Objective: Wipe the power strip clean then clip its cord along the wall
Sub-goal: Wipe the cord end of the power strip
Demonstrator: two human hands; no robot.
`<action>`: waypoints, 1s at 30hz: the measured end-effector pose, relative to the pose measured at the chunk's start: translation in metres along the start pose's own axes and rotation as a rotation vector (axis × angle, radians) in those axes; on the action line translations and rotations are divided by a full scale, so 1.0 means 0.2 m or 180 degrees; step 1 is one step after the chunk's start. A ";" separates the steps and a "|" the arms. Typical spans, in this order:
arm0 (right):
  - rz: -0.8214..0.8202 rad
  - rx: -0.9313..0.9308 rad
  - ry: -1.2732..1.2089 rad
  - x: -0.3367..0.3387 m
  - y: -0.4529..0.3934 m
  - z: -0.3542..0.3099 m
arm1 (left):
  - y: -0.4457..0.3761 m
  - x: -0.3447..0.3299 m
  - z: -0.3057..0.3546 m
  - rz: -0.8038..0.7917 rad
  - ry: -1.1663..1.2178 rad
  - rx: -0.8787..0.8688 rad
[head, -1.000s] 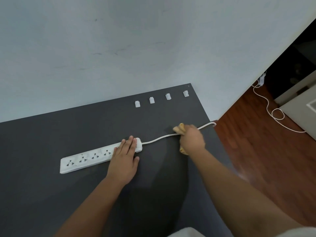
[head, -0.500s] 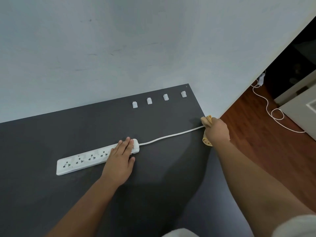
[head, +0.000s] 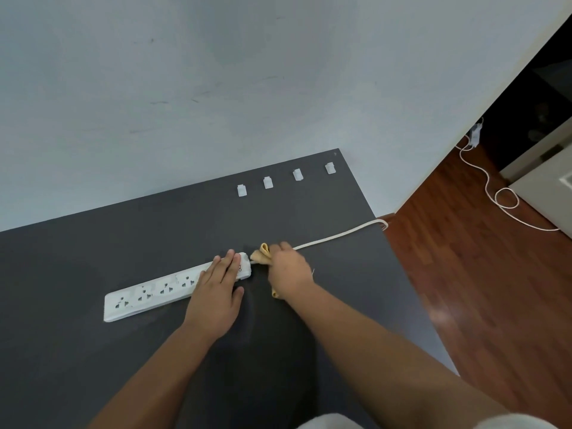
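Observation:
A long white power strip (head: 148, 295) lies on the dark grey table (head: 93, 351), running left to right. My left hand (head: 216, 286) presses flat on its right end, fingers together, holding it down. My right hand (head: 289, 274) is closed around a folded yellow cloth (head: 261, 253) that wraps the white cord (head: 340, 235) right where it leaves the strip. The cord runs right and drops over the table's right edge. Several white cord clips (head: 268, 183) stand in a row near the table's back edge, by the wall.
A pale wall (head: 216, 88) rises behind the table. The table's right edge drops to a wooden floor (head: 479, 289). Another thin white cable (head: 501, 196) with a plug lies on that floor at the far right, next to a pale cabinet.
My right hand slid the cloth along the cord out to the table's right edge, then came back left to the strip's end. My left hand stayed on the strip.

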State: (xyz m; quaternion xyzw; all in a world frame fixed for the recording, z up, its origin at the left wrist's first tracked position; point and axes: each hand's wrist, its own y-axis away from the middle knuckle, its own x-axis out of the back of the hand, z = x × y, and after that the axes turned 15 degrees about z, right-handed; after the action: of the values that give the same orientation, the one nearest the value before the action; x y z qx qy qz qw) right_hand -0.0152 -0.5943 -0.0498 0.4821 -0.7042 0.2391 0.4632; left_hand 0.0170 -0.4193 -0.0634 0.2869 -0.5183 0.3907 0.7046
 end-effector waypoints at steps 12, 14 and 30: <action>0.0753 -0.1236 0.0379 0.42 -0.23 0.75 | -0.01 0.01 0.00 0.0055 0.0125 0.0016; 0.0848 -0.1283 0.0421 0.43 -0.24 0.77 | -0.01 0.01 0.00 0.0043 0.0125 0.0028; 0.0278 -0.0289 -0.0491 -0.09 0.01 -0.10 | 0.00 0.01 0.01 -0.0006 0.0078 0.0092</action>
State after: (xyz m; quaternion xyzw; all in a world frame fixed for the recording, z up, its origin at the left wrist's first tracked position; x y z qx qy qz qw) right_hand -0.0062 -0.5700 -0.0573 0.4464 -0.7682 0.1891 0.4181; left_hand 0.0174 -0.4205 -0.0615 0.2927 -0.5036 0.4010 0.7070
